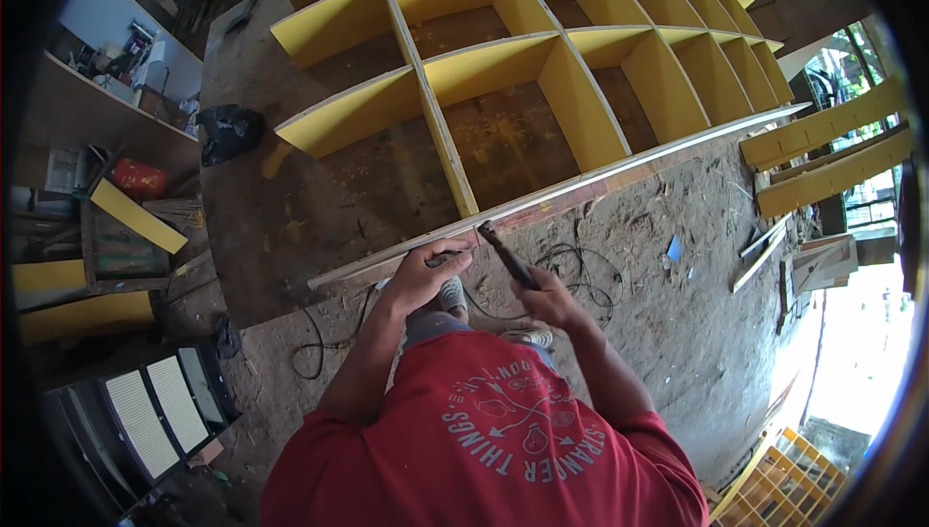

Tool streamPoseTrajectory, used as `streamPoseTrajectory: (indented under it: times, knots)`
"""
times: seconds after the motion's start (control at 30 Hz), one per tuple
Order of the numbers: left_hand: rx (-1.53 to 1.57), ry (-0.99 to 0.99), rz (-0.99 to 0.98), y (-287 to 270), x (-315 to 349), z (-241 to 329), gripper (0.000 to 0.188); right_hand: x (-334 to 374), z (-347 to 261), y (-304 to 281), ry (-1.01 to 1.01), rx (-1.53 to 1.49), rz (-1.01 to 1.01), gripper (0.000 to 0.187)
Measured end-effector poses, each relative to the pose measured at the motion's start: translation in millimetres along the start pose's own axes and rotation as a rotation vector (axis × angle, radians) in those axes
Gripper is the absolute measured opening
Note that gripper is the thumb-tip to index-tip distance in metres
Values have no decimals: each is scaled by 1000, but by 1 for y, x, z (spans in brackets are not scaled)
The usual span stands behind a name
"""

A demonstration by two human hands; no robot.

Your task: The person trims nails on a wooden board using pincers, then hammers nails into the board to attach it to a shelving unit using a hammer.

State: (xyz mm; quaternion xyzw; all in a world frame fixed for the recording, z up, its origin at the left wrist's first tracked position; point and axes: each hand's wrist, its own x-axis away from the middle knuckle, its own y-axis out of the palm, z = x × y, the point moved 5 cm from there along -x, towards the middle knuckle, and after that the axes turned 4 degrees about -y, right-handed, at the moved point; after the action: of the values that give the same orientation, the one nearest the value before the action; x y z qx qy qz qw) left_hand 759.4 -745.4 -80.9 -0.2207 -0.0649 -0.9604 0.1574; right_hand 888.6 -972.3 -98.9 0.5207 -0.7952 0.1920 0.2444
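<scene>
My right hand (549, 301) is closed around the dark handle of a hammer (511, 258). The hammer's head is at the near edge of a long pale wooden strip (571, 184), close to where a divider meets it. That strip runs along the front of a large yellow wooden grid frame (581, 106). Just left of the hammer's head, my left hand (424, 273) is closed at the strip's near side. A small dark item shows between its fingers, too little of it to name.
The frame rests on a brown worktable (247, 237) with a black plastic bag (230, 130) on its left. Cable (590, 275) lies looped on the dirt floor. Yellow boards (832, 125) are stacked at right; a red container (138, 179) and a yellow board (135, 217) are at left.
</scene>
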Motion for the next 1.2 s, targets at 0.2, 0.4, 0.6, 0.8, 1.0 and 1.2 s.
streamPoseTrajectory:
  times: [0.2,0.4,0.6,0.8,1.0,1.2]
  knots:
    - [-80,56,36,-2,-1,0,45,2,15,-20,31,-198,-128,36]
    - [34,-67,-6,2,6,16,47,15,-22,28,-43,-355,-123,32]
    - [26,-79,0,1,5,13,47,21,-31,35,36,-394,-160,33]
    - [30,-24,-6,2,5,14,44,17,-28,38,50,-437,-119,30]
    - [18,-71,-20,2,6,16,48,12,-16,38,8,-364,-85,26]
    - [52,-1,-12,1,5,10,46,11,-18,47,-23,-491,-48,23]
